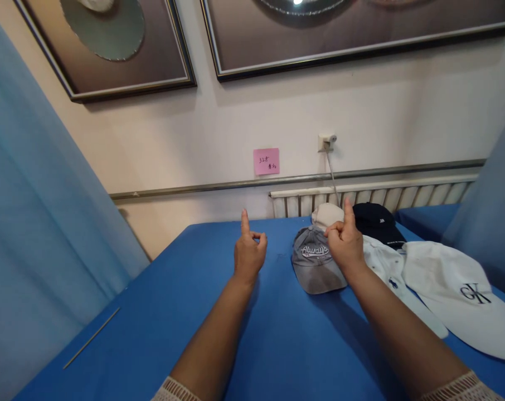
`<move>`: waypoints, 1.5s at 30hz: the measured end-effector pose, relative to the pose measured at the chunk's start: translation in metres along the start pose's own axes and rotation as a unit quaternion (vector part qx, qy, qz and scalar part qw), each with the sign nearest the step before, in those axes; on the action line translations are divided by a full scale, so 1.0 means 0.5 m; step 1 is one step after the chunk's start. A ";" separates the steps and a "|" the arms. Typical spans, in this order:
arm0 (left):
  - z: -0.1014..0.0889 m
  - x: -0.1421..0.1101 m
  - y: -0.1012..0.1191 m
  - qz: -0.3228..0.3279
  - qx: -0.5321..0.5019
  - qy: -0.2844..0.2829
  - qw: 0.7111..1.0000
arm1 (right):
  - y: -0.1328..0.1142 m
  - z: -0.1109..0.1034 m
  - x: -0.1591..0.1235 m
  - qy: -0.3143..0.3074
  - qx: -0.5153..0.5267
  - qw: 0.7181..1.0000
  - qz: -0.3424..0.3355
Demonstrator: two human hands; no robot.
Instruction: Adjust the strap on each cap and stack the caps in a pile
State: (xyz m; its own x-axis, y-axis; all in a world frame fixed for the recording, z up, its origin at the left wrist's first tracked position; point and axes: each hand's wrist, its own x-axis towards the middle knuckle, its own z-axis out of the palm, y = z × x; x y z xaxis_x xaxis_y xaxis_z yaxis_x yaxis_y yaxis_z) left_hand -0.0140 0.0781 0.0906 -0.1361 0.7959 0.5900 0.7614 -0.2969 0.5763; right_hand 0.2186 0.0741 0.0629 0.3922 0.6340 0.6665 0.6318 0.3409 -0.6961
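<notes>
My left hand point(249, 254) is raised over the blue table, its index finger pointing up and the other fingers curled in with nothing in them. To its right, my right hand point(345, 239) makes the same shape, also holding nothing. A grey baseball cap point(317, 259) with "Always" lettering lies close to my right hand, which partly covers it in the view. Behind are a cream cap point(326, 214) and a dark navy cap point(375, 220). Farther right, a pale cap point(384, 262) with a small dark logo lies partly behind my right forearm, beside a white cap point(448, 278) marked with dark letters.
A thin stick point(91, 338) lies on the blue-covered table point(152, 312) at left. Blue curtains point(39, 223) hang on both sides. At the wall are a radiator point(382, 195), a pipe point(219, 186), a socket point(326, 143) with a cord, a pink note point(266, 161) and framed pictures.
</notes>
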 end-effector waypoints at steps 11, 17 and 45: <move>0.019 0.002 -0.008 -0.017 0.012 -0.027 0.999 | 0.006 0.004 -0.008 -0.039 -0.012 0.999 0.017; 0.031 -0.007 -0.011 -0.018 0.000 -0.062 0.998 | 0.015 0.009 -0.009 -0.056 -0.005 0.998 0.029; 0.106 -0.102 -0.222 -0.399 -0.537 -0.240 0.703 | 0.004 0.152 -0.008 -0.282 0.032 0.948 -0.146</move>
State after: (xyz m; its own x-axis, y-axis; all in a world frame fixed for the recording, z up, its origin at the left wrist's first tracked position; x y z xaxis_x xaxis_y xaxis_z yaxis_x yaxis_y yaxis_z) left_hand -0.0580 0.0983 -0.0332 0.1778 0.9453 -0.2734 -0.3900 0.3228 0.8624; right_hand 0.1672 0.1250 0.0386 -0.2244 0.7695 0.5980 0.6088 0.5898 -0.5305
